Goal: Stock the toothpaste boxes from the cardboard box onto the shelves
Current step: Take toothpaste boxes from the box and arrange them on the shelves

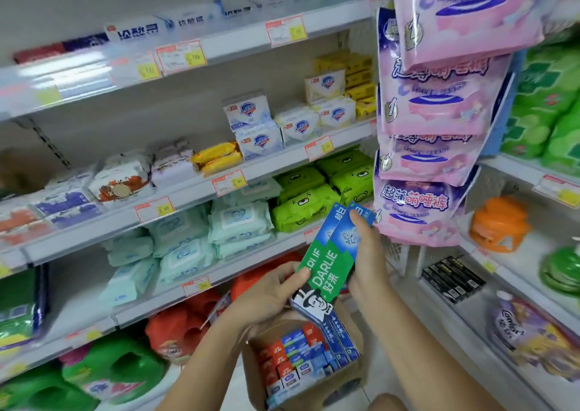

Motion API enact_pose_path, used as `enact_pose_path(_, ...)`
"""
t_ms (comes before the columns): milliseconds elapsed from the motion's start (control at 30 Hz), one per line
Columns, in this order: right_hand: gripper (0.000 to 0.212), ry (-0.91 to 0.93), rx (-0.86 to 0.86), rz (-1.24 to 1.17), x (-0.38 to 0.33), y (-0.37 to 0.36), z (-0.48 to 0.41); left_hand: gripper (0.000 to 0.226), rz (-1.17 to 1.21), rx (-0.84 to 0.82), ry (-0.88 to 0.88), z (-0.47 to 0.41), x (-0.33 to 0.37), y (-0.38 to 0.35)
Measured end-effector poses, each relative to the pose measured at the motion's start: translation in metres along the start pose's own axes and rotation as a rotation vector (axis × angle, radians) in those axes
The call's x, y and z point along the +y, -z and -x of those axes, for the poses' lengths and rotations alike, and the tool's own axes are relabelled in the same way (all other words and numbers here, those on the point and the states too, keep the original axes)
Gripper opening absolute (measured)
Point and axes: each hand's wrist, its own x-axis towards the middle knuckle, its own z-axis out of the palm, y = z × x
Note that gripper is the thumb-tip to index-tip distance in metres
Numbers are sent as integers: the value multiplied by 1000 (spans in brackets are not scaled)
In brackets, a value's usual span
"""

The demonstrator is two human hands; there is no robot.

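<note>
HOLD: 2 toothpaste boxes (329, 260) pinched at lower end in left hand (270, 297), clasped along upper edge in right hand (365, 253) | WHERE: just above cardboard box (252, 373) | HOW: square both flush, keep labels outward, raise to top shelf (238, 38) high above cardboard box.

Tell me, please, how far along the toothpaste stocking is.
Done: a row of toothpaste boxes already lies on the top shelf. In hand: the left hand and right hand together hold two Darlie boxes, not yet shelved. Left: the cardboard box below looks nearly full of small boxes.
</note>
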Motion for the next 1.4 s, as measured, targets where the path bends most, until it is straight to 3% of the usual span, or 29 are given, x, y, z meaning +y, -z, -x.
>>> enact_pose_path(100, 35, 47, 48, -38, -16, -12, -6, 56, -114, -29, -11, -8, 30, -4)
enact_pose_path(200, 70, 123, 40, -5, -39, -36, -14, 24, -278, -67, -60, -11, 73, 4)
enact_pose_path(233, 78, 156, 40, 10, -48, -46, -16, 23, -335, -79, -92, -13, 88, 9)
enact_pose_path(300, 71, 233, 7, 1, -67, -68, -19, 25, -417, -100, -148, -16, 117, 20)
enact_pose_path(433, 32, 430, -141, -28, -100, -112, -32, 55, -412, -110, -269, -34, 158, 44)
enact_pose_path(567, 38, 595, -224, 0, -136, -159, -49, 59, -335, -138, -388, -47, 198, 64)
enact_pose_path(667, 48, 584, -280, -44, -166, -191, -62, 64, -343, -135, -458, -50, 234, 73)
enact_pose_path(767, 43, 534, -217, -12, -199, -220, -75, 72, -303, -110, -492, -53, 278, 80)
enact_pose_path(867, 44, 517, -148, 109, -236, -246, -92, 81, -298, -52, -453, -56, 326, 90)
enact_pose_path(1000, 34, 518, -107, 260, -282, -271, -114, 67, -277, -75, -392, -63, 392, 104)
enact_pose_path(1133, 30, 505, -83, 501, -315, -279, -134, 53, -352, 11, -345, -88, 440, 115)
enact_pose_path(1200, 42, 499, -64, 664, -322, -279, -152, 57, -418, 32, -303, -110, 452, 117)
enact_pose_path(1267, 49, 529, -19, 860, -323, -277, -172, 46, -445, 57, -279, -130, 461, 115)
enact_pose_path(1400, 45, 642, -16, 1224, -316, -263, -207, 52, -582, 148, -223, -174, 478, 111)
